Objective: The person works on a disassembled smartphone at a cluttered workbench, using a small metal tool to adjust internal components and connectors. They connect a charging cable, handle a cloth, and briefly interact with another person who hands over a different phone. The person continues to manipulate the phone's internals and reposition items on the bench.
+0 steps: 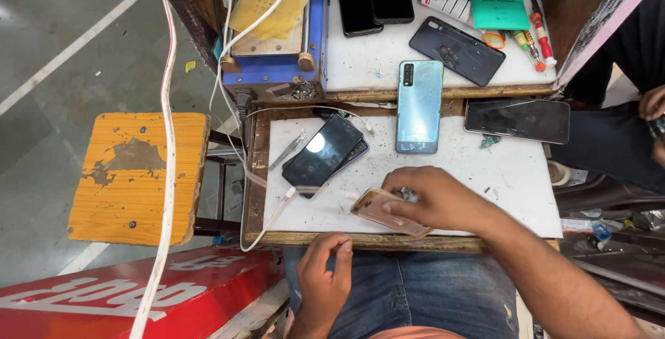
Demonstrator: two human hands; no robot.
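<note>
Phones crowd our white work board [512,173], and the one in hand is the rose-gold phone [377,209] lying flat near the board's front edge, just above our lap. Our right hand [433,197] lies over its right end, fingers curled down and pressed on it, pinning rather than lifting; what the fingertips pinch under there we cannot tell. Our left hand [325,270] rests off the board on the jeans, fingers loosely curled on nothing. We judge the phone light, thin and stiff, with a smooth shell that could slide on the board, and fragile at any glass face, so the long side edges look like the safest place to take hold. Its long axis runs roughly left to right, tilted so the left end sits slightly farther from us and the right end dips toward the board's front edge. A white cable [277,204] ends just to its left. Beyond it lie a dark phone [322,150] on the slant, tweezers [287,149], and a light blue phone [419,107] back up
</note>
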